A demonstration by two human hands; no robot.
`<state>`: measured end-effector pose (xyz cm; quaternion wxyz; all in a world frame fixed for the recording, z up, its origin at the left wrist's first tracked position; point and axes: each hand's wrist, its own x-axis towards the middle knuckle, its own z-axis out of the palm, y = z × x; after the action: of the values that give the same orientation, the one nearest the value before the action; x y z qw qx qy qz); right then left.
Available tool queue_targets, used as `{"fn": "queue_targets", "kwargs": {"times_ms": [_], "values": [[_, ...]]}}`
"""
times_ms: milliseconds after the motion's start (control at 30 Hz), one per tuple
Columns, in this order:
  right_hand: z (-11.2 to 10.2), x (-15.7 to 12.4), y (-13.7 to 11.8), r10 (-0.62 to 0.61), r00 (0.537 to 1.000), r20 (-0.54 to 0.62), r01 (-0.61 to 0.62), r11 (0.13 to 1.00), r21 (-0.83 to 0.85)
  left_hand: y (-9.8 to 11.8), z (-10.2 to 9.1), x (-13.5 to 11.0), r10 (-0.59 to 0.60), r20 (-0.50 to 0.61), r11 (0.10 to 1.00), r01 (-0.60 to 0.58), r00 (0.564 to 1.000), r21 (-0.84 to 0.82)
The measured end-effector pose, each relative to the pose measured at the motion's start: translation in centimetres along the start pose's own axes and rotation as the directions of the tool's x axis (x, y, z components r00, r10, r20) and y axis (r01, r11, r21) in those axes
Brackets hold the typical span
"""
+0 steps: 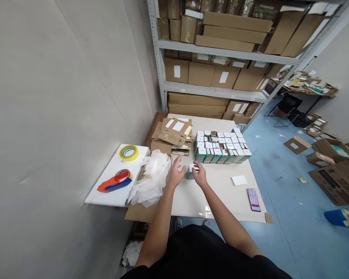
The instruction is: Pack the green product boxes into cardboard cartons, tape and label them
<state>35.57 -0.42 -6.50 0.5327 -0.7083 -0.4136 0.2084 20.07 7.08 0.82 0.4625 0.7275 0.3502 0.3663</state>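
A small green and white carton (190,173) stands on the table between my hands. My left hand (177,173) is held just left of it, fingers apart and nothing in them. On the other side, my right hand (200,175) has its fingers curved and spread, overlapping the carton's right edge. Whether those fingertips touch it I cannot tell. Just beyond, a block of several similar green and white cartons (221,147) stands in tight rows, some with raised or torn top flaps.
Flattened cardboard (174,131) is piled at the back left, with crumpled white wrapping (152,178) nearer me. Yellow tape (128,152) and a red-blue tape dispenser (114,182) lie on a white foam slab (104,195). A white card (239,180) and phone (253,200) lie right. Shelving (215,90) stands behind.
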Motion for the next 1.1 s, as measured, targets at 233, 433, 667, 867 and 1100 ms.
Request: {"fn": "queue_targets", "kwargs": {"times_ms": [233,433,667,867,1100], "values": [[7.7,0.6,-7.1,-0.219,0.941,0.256,0.216,0.976,0.043,0.6,-8.4,-3.0,-0.009,-0.267,0.996,0.033,0.964,0.084],[15.2,-0.2,-10.6,-0.338,0.83,0.443,0.335,0.938,0.088,-1.9,-15.8,-8.3,-0.091,-0.518,0.988,0.141,0.85,0.056],[23.6,-2.5,-14.8,-0.409,0.618,0.672,0.531,0.847,0.027,-3.0,-21.5,-15.3,-0.183,-0.747,0.977,0.2,0.64,-0.067],[27.3,-4.7,-18.5,-0.219,0.482,0.848,0.765,0.578,-0.285,-2.1,-24.0,-20.5,-0.2,-0.9,0.97,0.206,0.388,-0.127],[26.8,-5.4,-18.8,-0.361,0.512,0.779,0.818,0.483,-0.314,-1.5,-24.6,-22.4,-0.167,-0.959,0.968,0.225,0.231,-0.114]]}}
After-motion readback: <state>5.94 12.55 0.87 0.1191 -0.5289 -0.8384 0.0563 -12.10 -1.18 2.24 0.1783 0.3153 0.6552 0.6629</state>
